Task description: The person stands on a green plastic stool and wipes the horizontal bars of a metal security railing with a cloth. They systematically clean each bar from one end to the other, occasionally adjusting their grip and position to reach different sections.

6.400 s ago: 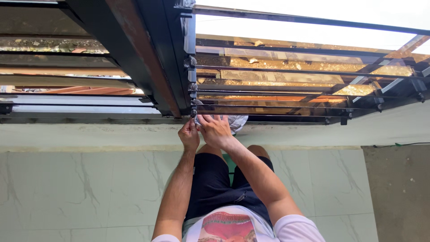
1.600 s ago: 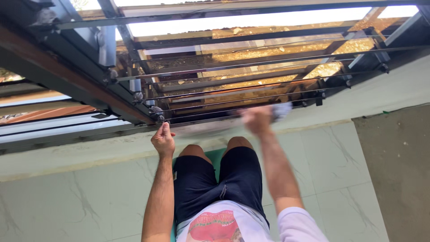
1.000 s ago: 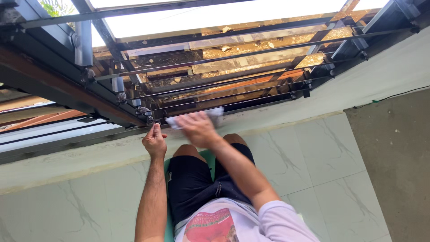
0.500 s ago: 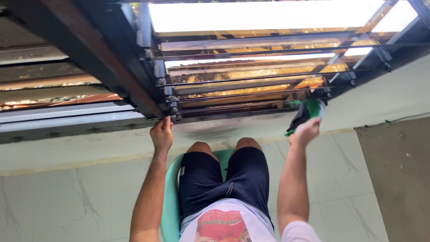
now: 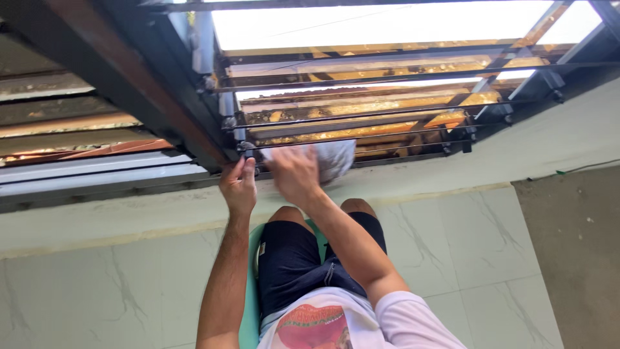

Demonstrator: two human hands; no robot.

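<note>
The left hand (image 5: pixel 239 187) gripped the dark frame (image 5: pixel 194 123) at the near end of the lowest slat (image 5: pixel 400 157), fingers closed on its edge, apparently steadying. Just right of it, the right hand (image 5: pixel 294 173) pressed a pale cloth (image 5: pixel 332 158) against that slat, fingers closed on the cloth; blur suggested mid-wipe. The step in hand looked like wiping the bottom slat. A next stroke would call for firm pressure along the glass towards the far bracket (image 5: pixel 466 143).

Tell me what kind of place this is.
Most likely a room in a house, at a louvred window. Glass slats sit in a dark metal frame above a wall of pale marble-look tiles. The right hand presses a white cloth to the lowest slat; the left hand steadies the frame.
</note>
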